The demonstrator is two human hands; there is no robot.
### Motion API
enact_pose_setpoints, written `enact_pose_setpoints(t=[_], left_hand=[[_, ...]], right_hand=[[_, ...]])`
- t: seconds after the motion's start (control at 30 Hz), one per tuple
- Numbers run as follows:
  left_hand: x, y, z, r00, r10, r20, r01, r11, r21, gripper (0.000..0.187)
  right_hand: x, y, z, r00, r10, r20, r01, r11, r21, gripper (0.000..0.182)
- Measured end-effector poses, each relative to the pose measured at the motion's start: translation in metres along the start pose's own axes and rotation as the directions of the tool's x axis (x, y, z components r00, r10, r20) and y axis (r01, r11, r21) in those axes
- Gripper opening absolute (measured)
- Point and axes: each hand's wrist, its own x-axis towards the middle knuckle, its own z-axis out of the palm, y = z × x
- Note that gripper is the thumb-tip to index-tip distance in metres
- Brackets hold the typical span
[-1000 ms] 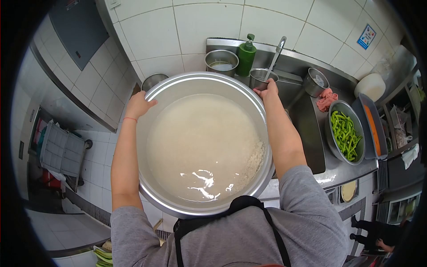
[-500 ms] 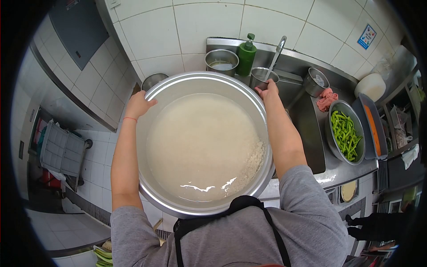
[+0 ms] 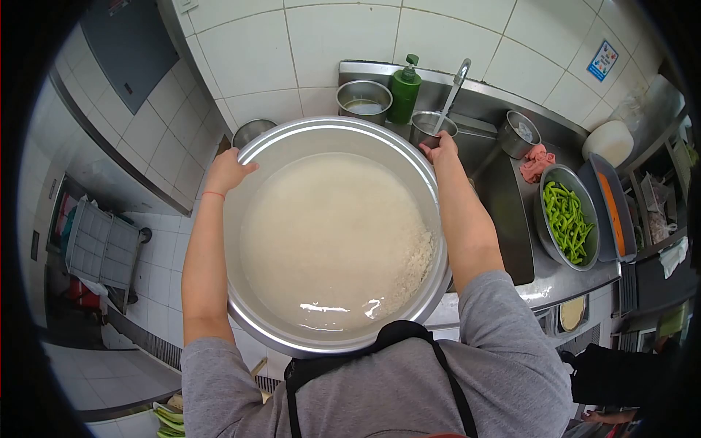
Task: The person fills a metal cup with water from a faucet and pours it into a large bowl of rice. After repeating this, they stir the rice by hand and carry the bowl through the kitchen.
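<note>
A wide metal pot (image 3: 241, 285) stands close against my apron, filled with cloudy whitish water. Pale rice grains (image 3: 416, 266) show at the right side, where they rise near the surface. My left hand (image 3: 231, 169) grips the pot's rim at the upper left, the thumb lying inside the edge. At the upper right my right hand (image 3: 440, 150) is closed on the rim too, its fingers partly hidden. Just beyond that hand is a small steel container (image 3: 423, 133) under the tap (image 3: 458, 79).
A sink (image 3: 504, 226) lies right of the pot. On the counter are a bowl of green peppers (image 3: 566, 223), a pink cloth (image 3: 537, 163) and a green pump bottle (image 3: 404, 95). Another steel pot (image 3: 364, 98) stands behind. A person in dark clothes (image 3: 613, 372) is at lower right.
Both hands keep their hold on the rim. The light glints on the cloudy water have shifted slightly. The person at lower right has moved a little.
</note>
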Motion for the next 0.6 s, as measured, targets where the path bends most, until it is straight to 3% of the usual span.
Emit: enact_pose_setpoints(t=[0.4,0.47,0.6], left_hand=[[0.000,-0.001,0.001,1.000,0.004,-0.005,-0.004,1.000,0.007,0.045],[0.000,0.000,0.001,1.000,0.004,-0.005,-0.004,1.000,0.007,0.045],[0.000,0.000,0.000,1.000,0.004,-0.004,-0.004,1.000,0.008,0.044]], right_hand=[[0.002,0.000,-0.003,1.000,-0.009,-0.006,0.009,1.000,0.019,0.031],[0.010,0.000,-0.006,0.998,0.010,0.066,-0.012,0.999,0.039,0.043],[0.006,0.000,-0.004,1.000,0.000,0.011,0.000,1.000,0.028,0.030]])
